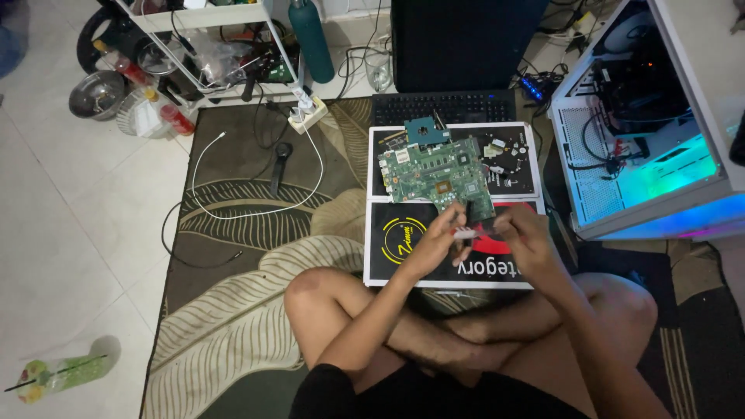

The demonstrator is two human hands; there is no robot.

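While the person sits cross-legged on the rug, both hands meet over the near edge of a green circuit board. The left hand and right hand are closed on a small pale tube, one pinching each end; what it is stays too small to tell. By my reading, the tube is being handled just above the board, and any further move would call for a steady, fine grip. The board lies flat on a black mat, crowded with chips, a blue part at its far corner, and a keyboard lies beyond it.
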